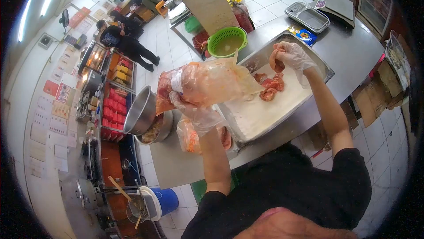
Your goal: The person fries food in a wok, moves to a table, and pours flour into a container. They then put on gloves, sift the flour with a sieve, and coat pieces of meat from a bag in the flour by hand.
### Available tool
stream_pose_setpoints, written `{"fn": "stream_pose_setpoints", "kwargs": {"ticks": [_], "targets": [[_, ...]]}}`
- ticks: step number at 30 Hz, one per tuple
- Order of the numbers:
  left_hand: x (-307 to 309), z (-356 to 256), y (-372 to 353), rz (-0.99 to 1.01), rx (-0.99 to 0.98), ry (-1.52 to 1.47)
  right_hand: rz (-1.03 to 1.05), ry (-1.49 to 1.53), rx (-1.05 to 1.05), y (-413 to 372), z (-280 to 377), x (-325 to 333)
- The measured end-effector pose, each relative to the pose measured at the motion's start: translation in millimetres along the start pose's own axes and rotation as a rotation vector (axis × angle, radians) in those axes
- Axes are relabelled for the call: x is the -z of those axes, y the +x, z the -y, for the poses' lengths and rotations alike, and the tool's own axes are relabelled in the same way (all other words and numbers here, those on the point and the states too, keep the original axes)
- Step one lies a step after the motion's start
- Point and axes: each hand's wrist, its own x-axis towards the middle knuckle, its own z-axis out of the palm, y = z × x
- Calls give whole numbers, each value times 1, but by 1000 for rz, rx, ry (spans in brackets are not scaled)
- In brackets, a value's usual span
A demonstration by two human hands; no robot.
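Observation:
My left hand [194, 113], in a clear plastic glove, grips a large plastic bag of raw meat [205, 82] from below. The bag is tilted sideways, its mouth towards a deep metal tray [233, 129]. White powder [260, 117] covers the tray's bottom. Over the tray's far side, my gloved right hand [297, 58] has its fingers closed around a piece of raw meat [278, 60]. Several more meat pieces [271, 86] lie in a cluster on the powder below it. A second plastic bag with orange print [190, 137] rests beside the tray, partly under my left wrist.
Metal bowls [140, 110] stand at the table's left edge. Beyond the tray are a green basket [227, 39], a blue packet [304, 35], a small metal tray [308, 17] and a scale [336, 8]. Other people [126, 40] stand farther off, near shelves.

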Motion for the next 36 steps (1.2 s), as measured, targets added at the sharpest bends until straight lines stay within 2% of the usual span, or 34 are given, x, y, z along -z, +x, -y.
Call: {"fn": "stream_pose_setpoints", "kwargs": {"ticks": [1, 2, 4, 5, 7, 8, 10, 11, 13, 14, 15, 17, 18, 19, 20, 21, 23, 24, 26, 27, 29, 32, 33, 35, 36], "targets": [[0, -1, -1, 20, 36, -37, 3, 0, 0, -3, -2, 2], [1, 0, -3, 20, 32, -38, 60, -17, 88, -8, -4, 3], [0, 2, -7, 135, -16, 53, 126, -99, 79, -20, 0, -13], [-4, 3, -10, 135, -28, 52, 134, -164, -16, -30, 4, -30], [-14, 6, -17, 187, -171, 305, 262, -82, 173, -32, -61, -51], [-12, 10, -14, 185, -187, 307, 275, -81, 181, -42, -62, -62], [5, 22, -5, 257, -112, 69, 256, 244, 63, -53, -58, -85], [16, 26, -4, 257, -119, 77, 249, 356, 24, -53, -56, -96], [36, 33, -1, 253, 58, -77, 305, 527, -88, -39, -56, -109], [33, 35, -2, 261, 64, -79, 325, 583, -125, -31, -57, -113], [29, 36, -4, 269, 70, -81, 348, -101, 83, -15, -55, -111], [38, 46, -3, 252, 12, 4, 343, -785, 306, -3, -54, -117], [15, 37, -9, 227, -57, 90, 163, -698, 280, -4, -53, -125], [-6, 31, -26, 187, -131, 167, 80, -651, 274, -2, -50, -130], [17, 37, -15, 190, -150, 168, -2, -602, 270, 0, -47, -134], [59, 51, 7, 237, -58, 74, -12, -720, 506, 1, -42, -134], [19, 36, -18, 290, 18, -95, -23, -827, 752, 2, -26, -137], [11, 32, -21, 292, 9, -93, 70, -822, 543, 2, -12, -142], [5, 28, -23, 320, -53, 36, 162, -809, 333, -6, 17, -151], [10, 29, -20, 321, -57, 38, 204, -824, 301, -13, 35, -155], [26, 34, -9, 201, -158, 116, 247, -838, 275, -16, 45, -160], [36, 39, 0, 101, -198, 215, 236, -585, 192, -13, 37, -167], [35, 40, 1, 103, -202, 217, 125, -563, 473, -6, 30, -174], [30, 39, 5, 77, -342, 443, 10, -525, 761, -6, 29, -177], [30, 41, 6, 82, -350, 444, 1, -539, 532, -19, 53, -176]]}}
